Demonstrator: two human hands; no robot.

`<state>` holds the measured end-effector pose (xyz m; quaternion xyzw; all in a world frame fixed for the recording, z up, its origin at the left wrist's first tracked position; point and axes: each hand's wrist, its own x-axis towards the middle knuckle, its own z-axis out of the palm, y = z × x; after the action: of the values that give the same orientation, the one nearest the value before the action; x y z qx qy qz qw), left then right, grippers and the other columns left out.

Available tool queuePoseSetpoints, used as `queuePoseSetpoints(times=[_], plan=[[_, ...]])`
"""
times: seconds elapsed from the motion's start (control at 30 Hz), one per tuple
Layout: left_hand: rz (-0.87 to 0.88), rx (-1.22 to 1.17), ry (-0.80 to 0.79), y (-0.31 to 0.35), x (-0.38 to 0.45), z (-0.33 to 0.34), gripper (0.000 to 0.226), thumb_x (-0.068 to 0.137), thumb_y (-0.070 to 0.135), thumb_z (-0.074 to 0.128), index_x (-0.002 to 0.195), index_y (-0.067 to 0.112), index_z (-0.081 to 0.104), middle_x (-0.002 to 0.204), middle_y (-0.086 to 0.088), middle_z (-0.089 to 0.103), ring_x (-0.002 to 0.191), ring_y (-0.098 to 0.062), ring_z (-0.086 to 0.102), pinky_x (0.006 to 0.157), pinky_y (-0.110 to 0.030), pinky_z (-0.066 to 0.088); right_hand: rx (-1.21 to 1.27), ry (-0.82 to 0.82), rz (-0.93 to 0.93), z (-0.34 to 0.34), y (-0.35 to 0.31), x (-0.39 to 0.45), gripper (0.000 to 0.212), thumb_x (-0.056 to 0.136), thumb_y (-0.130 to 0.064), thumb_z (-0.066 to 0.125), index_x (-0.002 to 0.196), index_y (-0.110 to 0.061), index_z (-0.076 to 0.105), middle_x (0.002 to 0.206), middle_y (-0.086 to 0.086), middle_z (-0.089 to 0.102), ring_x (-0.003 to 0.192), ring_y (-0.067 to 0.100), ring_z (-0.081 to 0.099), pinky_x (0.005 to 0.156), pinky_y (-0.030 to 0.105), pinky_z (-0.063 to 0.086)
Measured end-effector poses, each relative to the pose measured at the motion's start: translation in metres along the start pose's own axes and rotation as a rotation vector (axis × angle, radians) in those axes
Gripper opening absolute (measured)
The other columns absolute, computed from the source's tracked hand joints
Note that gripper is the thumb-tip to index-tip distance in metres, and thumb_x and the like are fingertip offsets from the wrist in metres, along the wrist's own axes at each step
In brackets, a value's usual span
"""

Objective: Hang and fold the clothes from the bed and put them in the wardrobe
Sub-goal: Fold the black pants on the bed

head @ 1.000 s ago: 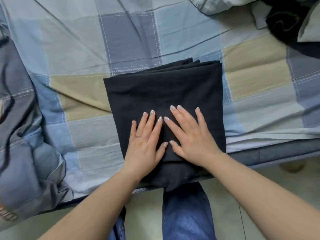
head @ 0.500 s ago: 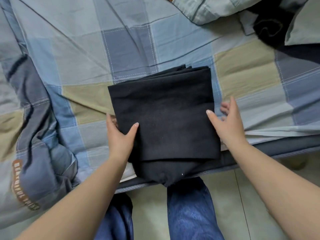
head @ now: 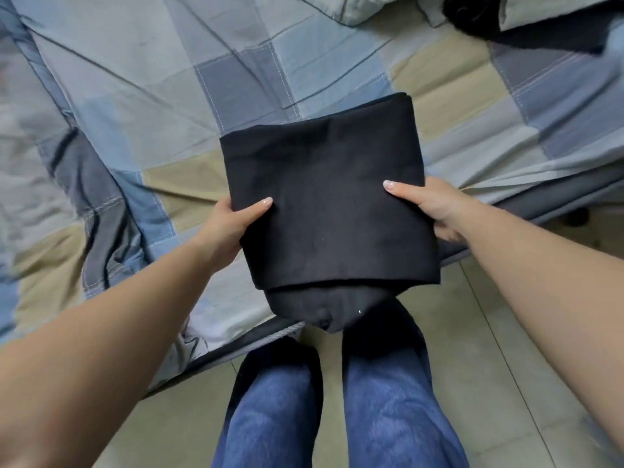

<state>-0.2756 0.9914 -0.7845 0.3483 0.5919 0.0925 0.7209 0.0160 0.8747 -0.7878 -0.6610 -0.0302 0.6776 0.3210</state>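
A folded black garment (head: 329, 204) is held up over the near edge of the bed (head: 141, 96), which has a blue, grey and beige checked cover. My left hand (head: 233, 222) grips its left side, thumb on top and fingers hidden underneath. My right hand (head: 429, 206) grips its right side the same way. A lower layer of the garment sags out at the near edge. More dark clothes (head: 472, 11) lie at the bed's far right corner.
A rumpled checked duvet (head: 77, 184) is bunched along the left of the bed. A pillow or cushion (head: 358, 8) lies at the far edge. My jeans-clad legs (head: 337, 400) stand on the tiled floor (head: 489, 332) by the bed.
My hands went from pressing flat on the garment to its two sides, slid under it and lifted it off the bed toward me.
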Motion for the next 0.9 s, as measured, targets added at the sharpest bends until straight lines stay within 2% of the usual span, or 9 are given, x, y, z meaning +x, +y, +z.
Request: queuePoseSetpoints(times=[0.17, 0.3, 0.37, 0.5, 0.67, 0.77, 0.9], plan=[[0.051, 0.072, -0.192, 0.058, -0.077, 0.016, 0.043, 0.070, 0.029, 0.080, 0.108, 0.014, 0.067, 0.111, -0.005, 0.072, 0.100, -0.019, 0.069, 0.073, -0.023, 0.056, 0.171, 0.127, -0.139, 0.000, 0.013, -0.139, 0.043, 0.073, -0.034, 0.072, 0.113, -0.021, 0.064, 0.106, -0.002, 0.073, 0.096, 0.015, 0.070, 0.073, 0.029, 0.056], [0.065, 0.198, -0.402, 0.106, -0.149, 0.051, 0.048, 0.063, 0.041, 0.085, 0.104, 0.017, 0.073, 0.113, -0.006, 0.071, 0.103, -0.021, 0.068, 0.077, -0.025, 0.055, 0.332, 0.258, -0.234, 0.000, 0.021, -0.266, 0.024, 0.084, -0.025, 0.067, 0.107, -0.020, 0.063, 0.098, -0.003, 0.074, 0.089, 0.013, 0.071, 0.064, 0.025, 0.057], [0.064, 0.260, -0.495, 0.123, -0.185, 0.078, 0.048, 0.060, 0.044, 0.086, 0.100, 0.020, 0.075, 0.111, -0.004, 0.072, 0.102, -0.019, 0.069, 0.076, -0.024, 0.056, 0.406, 0.363, -0.264, -0.004, 0.037, -0.329, 0.027, 0.082, -0.026, 0.069, 0.107, -0.018, 0.063, 0.098, -0.002, 0.074, 0.089, 0.014, 0.071, 0.063, 0.025, 0.057], [0.063, 0.378, -0.691, 0.146, -0.269, 0.155, 0.028, 0.074, 0.036, 0.075, 0.098, 0.021, 0.076, 0.107, -0.003, 0.073, 0.099, -0.018, 0.069, 0.071, -0.023, 0.056, 0.578, 0.587, -0.311, -0.009, 0.086, -0.451, 0.027, 0.080, -0.030, 0.070, 0.104, -0.016, 0.066, 0.095, 0.001, 0.075, 0.086, 0.017, 0.072, 0.058, 0.026, 0.057], [0.062, 0.501, -0.928, 0.136, -0.373, 0.245, 0.024, 0.077, 0.028, 0.068, 0.098, 0.019, 0.076, 0.109, -0.006, 0.072, 0.098, -0.020, 0.069, 0.070, -0.025, 0.057, 0.811, 0.787, -0.421, -0.007, 0.162, -0.572, 0.038, 0.070, -0.041, 0.074, 0.103, -0.022, 0.069, 0.100, -0.003, 0.074, 0.090, 0.015, 0.071, 0.062, 0.026, 0.057], [0.054, 0.602, -1.046, 0.107, -0.431, 0.301, 0.034, 0.073, 0.026, 0.071, 0.106, 0.020, 0.072, 0.112, -0.008, 0.071, 0.101, -0.023, 0.069, 0.071, -0.029, 0.058, 0.940, 0.887, -0.450, -0.006, 0.224, -0.632, 0.029, 0.074, -0.043, 0.075, 0.100, -0.030, 0.073, 0.103, -0.005, 0.073, 0.093, 0.014, 0.071, 0.066, 0.027, 0.057], [0.015, 0.764, -1.215, 0.044, -0.504, 0.374, 0.032, 0.076, 0.027, 0.070, 0.108, 0.024, 0.071, 0.113, -0.006, 0.071, 0.102, -0.023, 0.068, 0.074, -0.031, 0.058, 1.117, 1.038, -0.413, -0.005, 0.312, -0.698, 0.025, 0.076, -0.046, 0.072, 0.093, -0.028, 0.070, 0.088, -0.012, 0.075, 0.076, 0.008, 0.072, 0.051, 0.020, 0.054]])
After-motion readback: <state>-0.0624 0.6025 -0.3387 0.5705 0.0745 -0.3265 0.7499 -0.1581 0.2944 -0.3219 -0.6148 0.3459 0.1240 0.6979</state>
